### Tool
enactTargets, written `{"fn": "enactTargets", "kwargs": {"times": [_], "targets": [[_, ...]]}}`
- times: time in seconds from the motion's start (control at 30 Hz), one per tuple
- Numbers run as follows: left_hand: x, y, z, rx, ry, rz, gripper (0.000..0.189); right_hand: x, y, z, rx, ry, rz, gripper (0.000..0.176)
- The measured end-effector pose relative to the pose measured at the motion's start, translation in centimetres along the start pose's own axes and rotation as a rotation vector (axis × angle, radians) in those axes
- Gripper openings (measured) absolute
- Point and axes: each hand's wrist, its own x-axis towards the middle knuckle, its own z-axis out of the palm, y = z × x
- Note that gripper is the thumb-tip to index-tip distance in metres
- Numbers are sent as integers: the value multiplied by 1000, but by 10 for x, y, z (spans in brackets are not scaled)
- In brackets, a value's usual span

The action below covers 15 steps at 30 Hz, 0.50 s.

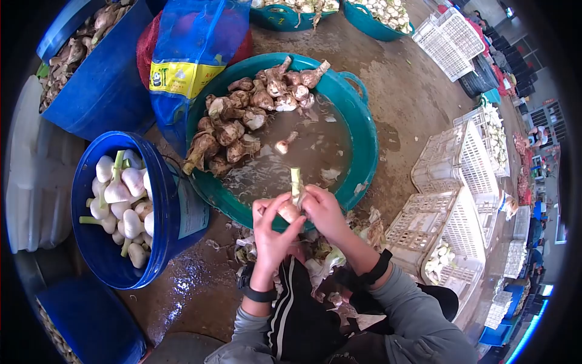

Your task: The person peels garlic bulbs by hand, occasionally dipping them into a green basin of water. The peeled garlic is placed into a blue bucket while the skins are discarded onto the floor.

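Between my hands is a garlic bulb (288, 211) with a cut green stalk pointing up, over the near rim of a green tub (367, 130). My left hand (271, 225) is closed around the bulb, thumb and fingers on its sides. The fingers of my right hand (322, 209) pinch at the base of the stalk. Murky water fills much of the tub. Unpeeled, dirty garlic bulbs (230, 130) are heaped on its far left side, and one small bulb (282, 147) lies in the water.
A blue bucket (159, 242) of peeled white garlic stands at left. Beyond it are a blue barrel (100, 91) of dirty garlic and a blue plastic bag (203, 36). White crates (418, 227) stack up at right. Peeled skins (327, 262) litter the floor near my legs.
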Motion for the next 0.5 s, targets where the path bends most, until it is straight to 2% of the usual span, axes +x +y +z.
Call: {"fn": "enactTargets", "kwargs": {"times": [0.03,0.07,0.1,0.13,0.17,0.2,0.23,0.27,0.3,0.33,0.4,0.43,0.5], "targets": [[-3,-8,4,-574,-73,-208,49,-2,3,-2,1,4,-1,13],[-4,-8,6,-574,-77,-207,49,-5,-5,-2,260,-29,108,12],[-5,-6,9,-702,-66,-264,51,-7,-10,-2,519,-63,215,13],[-5,-3,11,-829,-58,-318,53,-8,-12,-5,522,-58,206,13],[-4,2,13,-701,-44,-256,53,-9,-15,-9,489,-98,230,16],[-4,4,13,-703,-52,-245,53,-11,-19,-13,455,-137,252,20],[-4,6,14,-431,-63,-97,51,-13,-24,-12,455,-129,235,20],[-3,9,15,-158,-67,56,49,-16,-30,-8,311,-137,209,19],[-2,19,21,-273,16,-49,43,-20,-37,-7,166,-144,181,19],[0,26,20,-272,12,-28,43,-23,-42,-9,168,-139,160,19],[5,38,15,-936,46,-564,44,-31,-50,-13,-285,-87,-199,17],[11,35,6,-1125,-155,-739,47,-38,-55,-16,-363,-22,-364,18],[12,48,1,-1033,-197,-730,47,-38,-48,-19,-338,28,-419,17]]}}
